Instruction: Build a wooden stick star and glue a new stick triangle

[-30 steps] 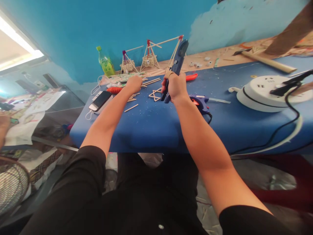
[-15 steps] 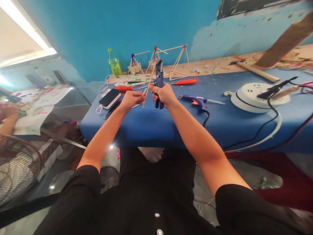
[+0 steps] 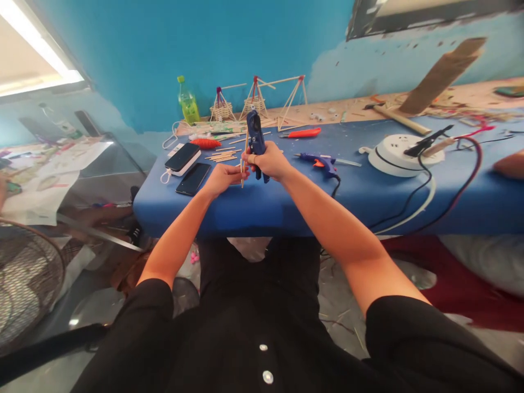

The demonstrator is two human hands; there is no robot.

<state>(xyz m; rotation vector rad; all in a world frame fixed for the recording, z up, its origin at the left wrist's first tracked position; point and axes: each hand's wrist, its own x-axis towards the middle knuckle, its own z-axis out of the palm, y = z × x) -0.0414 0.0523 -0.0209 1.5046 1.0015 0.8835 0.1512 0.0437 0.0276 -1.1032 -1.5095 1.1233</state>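
i've got left fingers (image 3: 234, 170) pinching a thin stick (image 3: 246, 143), right fingers (image 3: 249, 158) wrapped round a dark blue hand cutter (image 3: 256, 135). stick was leaning half a second ago; now near upright over the table (image 3: 262, 210), hands closed up, so stick and cutter sit side by side. can't tell if they touch. loose sticks (image 3: 223, 156) just beyond, flat black phone (image 3: 193, 179) left, glue gun (image 3: 322, 162) right. no readable brands or labels.

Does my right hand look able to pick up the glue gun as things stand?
Probably not while your right hand grips the dark tool. Otherwise the way looks free: the glue gun lies on the table to its right, with nothing visible on top.
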